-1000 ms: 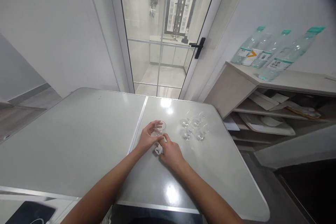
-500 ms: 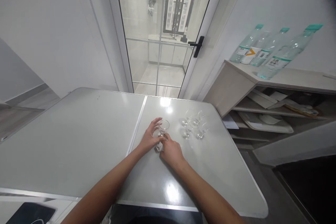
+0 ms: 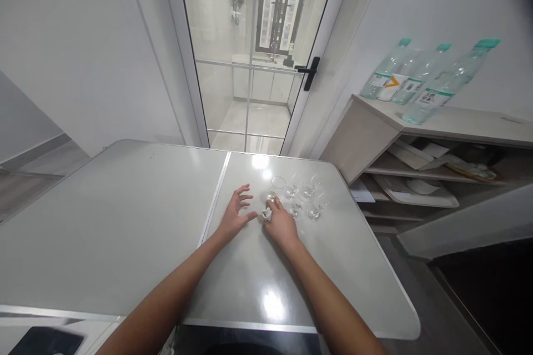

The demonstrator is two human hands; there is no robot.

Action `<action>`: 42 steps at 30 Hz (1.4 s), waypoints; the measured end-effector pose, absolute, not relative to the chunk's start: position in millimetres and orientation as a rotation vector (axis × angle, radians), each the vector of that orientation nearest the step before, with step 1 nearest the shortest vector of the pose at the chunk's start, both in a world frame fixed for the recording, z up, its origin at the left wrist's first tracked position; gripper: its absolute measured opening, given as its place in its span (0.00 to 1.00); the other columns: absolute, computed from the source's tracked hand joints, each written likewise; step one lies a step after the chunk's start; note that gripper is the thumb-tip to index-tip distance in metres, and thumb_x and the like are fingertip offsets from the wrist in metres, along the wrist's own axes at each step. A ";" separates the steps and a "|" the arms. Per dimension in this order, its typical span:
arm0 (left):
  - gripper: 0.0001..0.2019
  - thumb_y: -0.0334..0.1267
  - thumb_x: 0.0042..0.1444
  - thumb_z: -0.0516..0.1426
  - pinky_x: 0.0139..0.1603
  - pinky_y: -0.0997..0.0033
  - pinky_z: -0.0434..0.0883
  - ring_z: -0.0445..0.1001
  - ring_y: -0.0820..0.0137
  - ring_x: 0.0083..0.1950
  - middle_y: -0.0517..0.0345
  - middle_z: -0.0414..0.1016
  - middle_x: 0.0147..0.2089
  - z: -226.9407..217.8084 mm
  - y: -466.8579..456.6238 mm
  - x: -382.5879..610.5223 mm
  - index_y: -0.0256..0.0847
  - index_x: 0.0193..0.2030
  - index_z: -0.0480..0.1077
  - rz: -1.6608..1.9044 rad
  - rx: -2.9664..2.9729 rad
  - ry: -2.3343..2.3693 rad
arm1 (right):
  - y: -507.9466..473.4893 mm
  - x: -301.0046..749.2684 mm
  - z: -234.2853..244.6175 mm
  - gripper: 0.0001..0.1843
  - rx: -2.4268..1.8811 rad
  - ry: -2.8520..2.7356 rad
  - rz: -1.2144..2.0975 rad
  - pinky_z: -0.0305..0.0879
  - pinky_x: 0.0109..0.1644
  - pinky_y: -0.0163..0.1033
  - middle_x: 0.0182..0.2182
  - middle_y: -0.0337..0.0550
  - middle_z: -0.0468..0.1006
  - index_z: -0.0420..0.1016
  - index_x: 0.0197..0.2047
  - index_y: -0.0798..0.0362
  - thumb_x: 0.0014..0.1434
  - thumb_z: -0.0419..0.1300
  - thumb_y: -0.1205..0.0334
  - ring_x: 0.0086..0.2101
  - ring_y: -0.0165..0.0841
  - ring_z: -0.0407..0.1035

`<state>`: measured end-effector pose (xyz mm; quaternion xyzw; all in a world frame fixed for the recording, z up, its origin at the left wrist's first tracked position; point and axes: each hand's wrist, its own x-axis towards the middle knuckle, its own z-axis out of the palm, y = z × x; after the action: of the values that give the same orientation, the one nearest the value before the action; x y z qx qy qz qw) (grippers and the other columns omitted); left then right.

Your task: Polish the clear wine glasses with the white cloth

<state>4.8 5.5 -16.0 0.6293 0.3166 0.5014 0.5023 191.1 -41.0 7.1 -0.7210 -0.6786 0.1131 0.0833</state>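
Observation:
My left hand (image 3: 235, 212) rests on the white table (image 3: 125, 222) with its fingers spread and holds nothing. My right hand (image 3: 282, 224) is closed round a small white cloth (image 3: 266, 214) and the stem of a clear stemmed glass (image 3: 277, 186), which stands upright on the table just beyond its fingers. Several more clear glasses (image 3: 306, 199) stand in a cluster right of that glass.
A glass door (image 3: 250, 50) with a black handle (image 3: 308, 72) stands behind the table. A pale shelf unit (image 3: 416, 144) at the right carries three plastic bottles (image 3: 420, 80) on top and papers on the shelves below. A dark object (image 3: 45, 341) lies at the bottom left.
The left hand has let go of the glass and opened. The right hand has moved the glass and cloth forward and right, and the glass now stands beside the others.

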 end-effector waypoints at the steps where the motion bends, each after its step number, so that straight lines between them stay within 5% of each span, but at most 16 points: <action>1: 0.35 0.43 0.54 0.70 0.60 0.55 0.71 0.72 0.58 0.63 0.45 0.54 0.76 -15.9 5.5 5.0 0.53 0.65 0.60 1.210 1.522 0.763 | -39.2 191.6 6.4 0.36 -2.157 -2.015 0.333 0.70 0.49 0.44 0.76 0.50 0.52 0.60 0.70 0.46 0.59 0.56 0.63 0.52 0.44 0.77; 10: 0.31 0.42 0.56 0.68 0.58 0.59 0.72 0.72 0.60 0.62 0.45 0.55 0.75 -14.4 3.7 5.5 0.52 0.64 0.62 1.189 1.500 0.751 | -36.9 186.8 6.8 0.38 -2.230 -1.962 0.286 0.71 0.48 0.44 0.76 0.54 0.51 0.58 0.72 0.48 0.59 0.58 0.64 0.48 0.43 0.78; 15: 0.31 0.41 0.57 0.68 0.59 0.58 0.73 0.72 0.60 0.62 0.46 0.55 0.75 -14.4 2.8 5.4 0.52 0.65 0.62 1.168 1.487 0.732 | -41.1 180.3 6.3 0.30 -2.250 -1.954 0.250 0.71 0.44 0.43 0.74 0.55 0.55 0.65 0.66 0.50 0.60 0.57 0.64 0.45 0.42 0.79; 24: 0.25 0.44 0.60 0.66 0.57 0.60 0.73 0.73 0.61 0.60 0.45 0.56 0.74 -9.7 1.7 6.2 0.49 0.61 0.65 1.142 1.494 0.723 | -34.9 183.9 7.6 0.30 -2.263 -1.954 0.291 0.70 0.45 0.43 0.76 0.57 0.50 0.63 0.67 0.50 0.62 0.57 0.62 0.48 0.43 0.79; 31: 0.22 0.45 0.61 0.65 0.54 0.63 0.74 0.74 0.64 0.57 0.45 0.57 0.73 -9.6 1.0 5.6 0.47 0.59 0.65 1.137 1.483 0.719 | -48.0 176.8 12.2 0.27 -2.384 -1.896 0.278 0.70 0.46 0.43 0.72 0.67 0.57 0.67 0.61 0.58 0.59 0.58 0.65 0.45 0.45 0.80; 42: 0.22 0.48 0.60 0.65 0.53 0.64 0.74 0.75 0.65 0.55 0.44 0.58 0.73 -10.7 1.8 4.1 0.46 0.56 0.65 1.110 1.475 0.726 | -53.3 186.9 12.2 0.27 -2.409 -1.848 0.325 0.70 0.47 0.44 0.72 0.66 0.57 0.67 0.62 0.60 0.59 0.57 0.65 0.50 0.47 0.78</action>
<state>4.1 1.8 -10.7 0.6223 0.3064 0.4683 0.5472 186.9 -53.3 12.2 -0.7882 -0.6046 0.1063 0.0441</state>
